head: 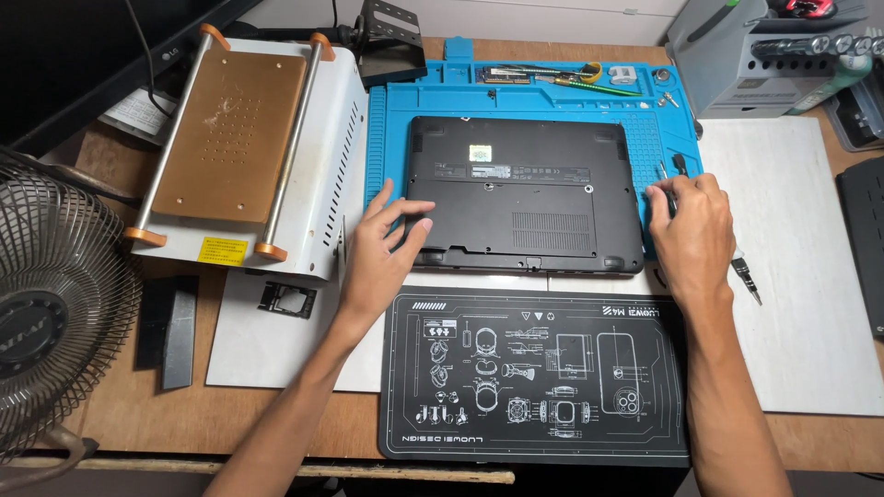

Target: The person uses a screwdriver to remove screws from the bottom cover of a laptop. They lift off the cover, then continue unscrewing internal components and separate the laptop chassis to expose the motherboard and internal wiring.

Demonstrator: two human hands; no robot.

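The fingers [402, 217] of the left hand [379, 250] are spread wide and laid flat on the lower left corner of a black laptop [523, 193], nothing being gripped by them. The fingers [659, 195] of the right hand [692, 232] are curled narrow around the upper end of a slim screwdriver [744, 274], whose dark shaft is seen jutting out below the hand toward the lower right of the frame. This hand is placed just beside the laptop's right edge. The laptop is turned bottom side up and is set in the centre of the frame on a blue work mat [391, 129], on whose upper tray small tools are kept. Just below the laptop, a black mat [534, 377] printed with white diagrams is laid on the wooden tabletop [230, 414]. To the right, a white sheet [810, 304] is spread under the right hand. In the upper left of the frame a white machine [318, 156] with a copper-coloured plate on top is seen, and a wire-caged fan [55, 304] is found at the left edge. A grey tool holder [737, 64] is placed in the upper right corner.
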